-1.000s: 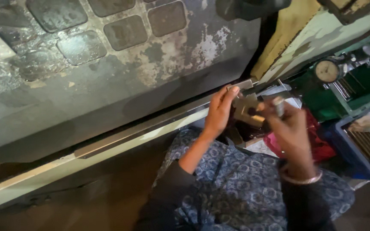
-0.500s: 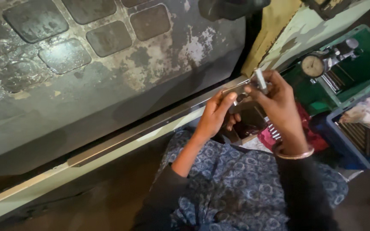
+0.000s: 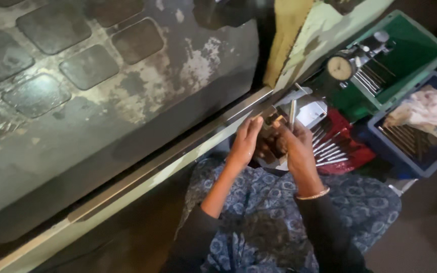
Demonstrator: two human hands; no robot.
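a small metal part (image 3: pixel 271 121) sits between the two hands just off the near edge of the big worn metal plate (image 3: pixel 127 101), above the person's lap, likely kept close so it can be seen well. the left hand (image 3: pixel 246 141) is curled around the part from the left, fingers closed on it to steady it. the right hand (image 3: pixel 292 146) is closed around a thin metal rod (image 3: pixel 292 114), which stands nearly upright just beside the part; whether the rod touches the part is hard to tell. beyond the hands lies a red pouch (image 3: pixel 347 146) with a row of thin metal pins, within easy reach. further right, an open green case (image 3: pixel 405 55) holds a dial gauge (image 3: pixel 341 67), and a blue tray (image 3: pixel 405 151) carries a crumpled cloth (image 3: pixel 426 114). a bangle (image 3: pixel 313 194) circles the right wrist.
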